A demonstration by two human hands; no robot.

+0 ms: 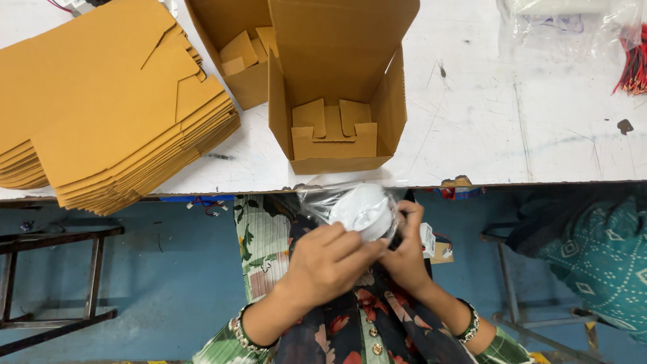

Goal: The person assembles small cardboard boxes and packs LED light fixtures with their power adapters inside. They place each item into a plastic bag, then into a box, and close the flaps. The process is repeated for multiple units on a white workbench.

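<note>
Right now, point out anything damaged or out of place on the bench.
The white table is scratched, with a dark stain and a chipped front edge. The stack of flat cardboard blanks overhangs the table edge.

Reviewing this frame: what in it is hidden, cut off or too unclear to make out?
- Head view: round white part sits in a clear plastic bag; left hand and right hand cover its lower side.
- Red wires: cut off by the right edge.
- Flat cardboard stack: cut off at left.

Both hands bare; beaded bangles at each wrist, green pleated floral sleeves, and a dark garment with red flowers and buttons
</note>
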